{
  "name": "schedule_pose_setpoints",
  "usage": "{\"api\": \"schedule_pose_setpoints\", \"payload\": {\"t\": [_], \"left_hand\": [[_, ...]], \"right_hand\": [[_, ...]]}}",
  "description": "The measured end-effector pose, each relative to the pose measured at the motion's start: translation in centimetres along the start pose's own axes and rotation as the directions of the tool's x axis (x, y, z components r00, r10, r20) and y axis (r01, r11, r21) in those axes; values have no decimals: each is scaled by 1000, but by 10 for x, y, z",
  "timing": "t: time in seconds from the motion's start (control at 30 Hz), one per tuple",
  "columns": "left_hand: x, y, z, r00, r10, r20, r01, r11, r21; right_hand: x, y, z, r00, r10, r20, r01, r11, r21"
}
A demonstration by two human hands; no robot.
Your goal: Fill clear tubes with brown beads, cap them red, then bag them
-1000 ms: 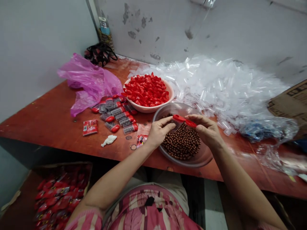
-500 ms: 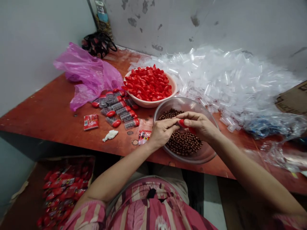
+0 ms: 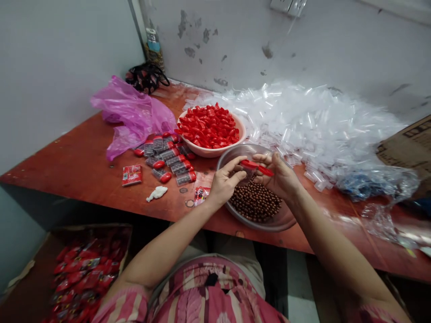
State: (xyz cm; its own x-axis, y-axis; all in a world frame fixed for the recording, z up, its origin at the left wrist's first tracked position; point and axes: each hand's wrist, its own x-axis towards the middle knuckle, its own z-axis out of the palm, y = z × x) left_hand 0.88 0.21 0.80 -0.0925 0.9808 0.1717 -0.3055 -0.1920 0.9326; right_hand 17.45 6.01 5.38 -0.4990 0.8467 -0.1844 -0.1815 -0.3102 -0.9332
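Note:
My left hand pinches a small clear plastic container with a red flip cap between thumb and fingers. Its red lid hangs open toward my right hand, whose fingers are spread just behind it; whether they touch the lid I cannot tell. Below both hands is a grey translucent bowl holding brown beads. Behind it, red caps are heaped in a pale pink bowl. Several filled containers with red caps lie to the left of the bowls.
Clear plastic tubes are piled along the wall. A pink plastic bag, a red packet and a crumpled white scrap lie left on the red table. A cardboard box stands right; a box of red items sits below.
My right hand has let its fingers spread and drawn slightly away from the cap. The red lid now shows swung open. The camera view has tilted up a little.

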Motion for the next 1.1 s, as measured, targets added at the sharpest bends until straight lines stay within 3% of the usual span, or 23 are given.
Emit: {"api": "schedule_pose_setpoints", "payload": {"t": [0.13,0.3,0.37,0.47,0.6,0.7,0.9,1.1], "left_hand": [[4,1,0,999,-39,2,39,992,-118],[-1,-3,0,992,99,81,-114,972,205],[-4,-4,1,976,168,138,-206,918,340],[-7,-4,2,959,221,180,-279,857,433],[-7,-2,3,959,244,143,-282,805,521],[-7,-1,3,965,238,113,-259,783,565],[-7,-2,1,970,228,86,-237,798,554],[-7,-3,2,972,224,66,-218,771,598]], "right_hand": [[-15,14,-14,995,-92,-47,92,996,3],[-14,11,-12,978,-201,-64,200,980,-22],[-10,7,-11,989,-144,-40,143,989,-26],[-6,3,-11,997,39,67,-38,999,-26],[-6,2,-9,948,250,195,-254,967,-6],[-6,4,-3,937,273,217,-280,960,2],[-5,13,20,992,103,67,-105,994,17],[-4,28,26,993,55,-101,-51,998,45]]}}
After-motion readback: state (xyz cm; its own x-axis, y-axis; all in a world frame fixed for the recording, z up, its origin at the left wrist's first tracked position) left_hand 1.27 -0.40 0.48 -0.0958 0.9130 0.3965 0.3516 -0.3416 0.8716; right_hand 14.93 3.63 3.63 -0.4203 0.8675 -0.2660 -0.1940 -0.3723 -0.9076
